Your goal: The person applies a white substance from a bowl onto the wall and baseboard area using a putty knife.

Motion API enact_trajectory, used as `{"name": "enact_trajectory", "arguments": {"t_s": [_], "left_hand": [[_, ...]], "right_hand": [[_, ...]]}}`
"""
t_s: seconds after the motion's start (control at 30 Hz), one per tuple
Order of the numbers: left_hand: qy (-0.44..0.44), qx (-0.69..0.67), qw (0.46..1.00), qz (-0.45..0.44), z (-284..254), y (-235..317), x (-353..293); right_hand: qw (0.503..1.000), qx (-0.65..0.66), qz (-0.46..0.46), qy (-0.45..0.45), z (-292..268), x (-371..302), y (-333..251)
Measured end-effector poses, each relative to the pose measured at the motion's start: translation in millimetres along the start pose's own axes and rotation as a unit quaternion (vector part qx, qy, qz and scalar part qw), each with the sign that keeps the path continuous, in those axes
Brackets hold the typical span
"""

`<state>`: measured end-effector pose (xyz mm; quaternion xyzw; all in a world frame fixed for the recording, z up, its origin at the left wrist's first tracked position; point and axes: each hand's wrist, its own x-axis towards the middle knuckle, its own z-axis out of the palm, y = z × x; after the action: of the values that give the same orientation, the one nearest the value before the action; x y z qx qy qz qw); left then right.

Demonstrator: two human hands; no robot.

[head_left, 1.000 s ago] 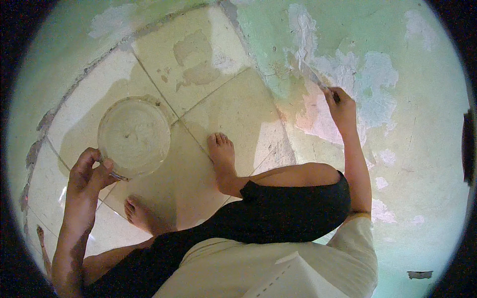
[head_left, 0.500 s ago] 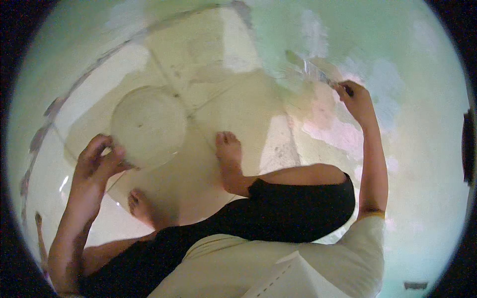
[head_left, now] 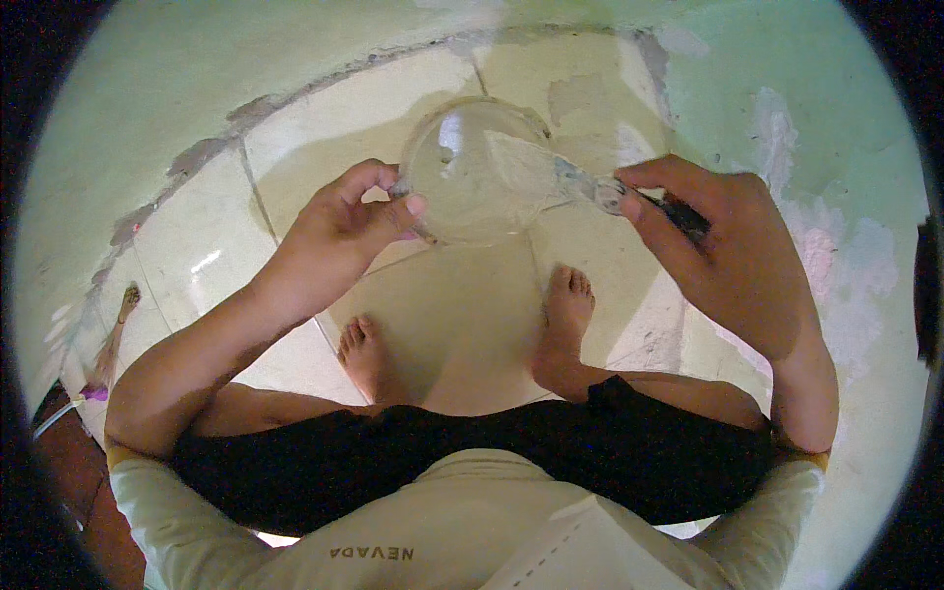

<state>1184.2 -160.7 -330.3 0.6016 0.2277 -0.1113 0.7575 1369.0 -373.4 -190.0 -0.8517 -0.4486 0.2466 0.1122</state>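
Clear round bowl point(head_left: 472, 172): we are holding it up in front of us, above the pale tiled floor point(head_left: 295, 147), with our left hand point(head_left: 339, 231) pinching its near-left rim between thumb and fingers. Putty knife point(head_left: 551, 172): our right hand point(head_left: 723, 251) is gripping its dark handle, fingers wrapped tight, and the smeared blade is lying inside the bowl, touching its inner surface. Both hands are working close together, each clamped on its own item. Bare feet point(head_left: 565, 324) are standing on the tiles below the bowl. Patched green wall point(head_left: 816, 147) is rising to our right.
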Motion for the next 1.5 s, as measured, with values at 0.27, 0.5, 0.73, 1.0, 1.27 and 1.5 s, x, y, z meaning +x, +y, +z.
{"name": "enact_trajectory", "arguments": {"t_s": [0.27, 0.5, 0.73, 1.0, 1.27, 1.5], "left_hand": [[0.014, 0.026, 0.998, 0.048, 6.2, -5.6, -2.6], [-0.008, 0.008, 0.999, 0.037, 5.3, -7.6, -3.8], [-0.019, 0.028, 0.999, 0.006, 4.8, -8.1, -0.4], [0.012, 0.034, 0.999, -0.002, 4.7, -9.9, 0.1], [0.021, 0.044, 0.999, -0.014, 2.4, -6.4, 3.4], [0.024, 0.046, 0.999, 0.011, 7.1, -9.0, 8.7]], "right_hand": [[1.000, 0.004, -0.029, -0.003, 37.8, 16.4, -1.9], [0.996, 0.085, -0.014, -0.030, 39.1, 19.2, 3.7], [0.956, 0.273, 0.067, -0.088, 42.0, 17.1, 28.4], [0.872, 0.420, 0.223, -0.118, 52.7, 6.9, 73.0], [0.833, 0.497, 0.224, -0.091, 70.8, -1.0, 95.8], [0.937, 0.324, 0.120, -0.047, 62.5, 15.6, 77.3]]}}
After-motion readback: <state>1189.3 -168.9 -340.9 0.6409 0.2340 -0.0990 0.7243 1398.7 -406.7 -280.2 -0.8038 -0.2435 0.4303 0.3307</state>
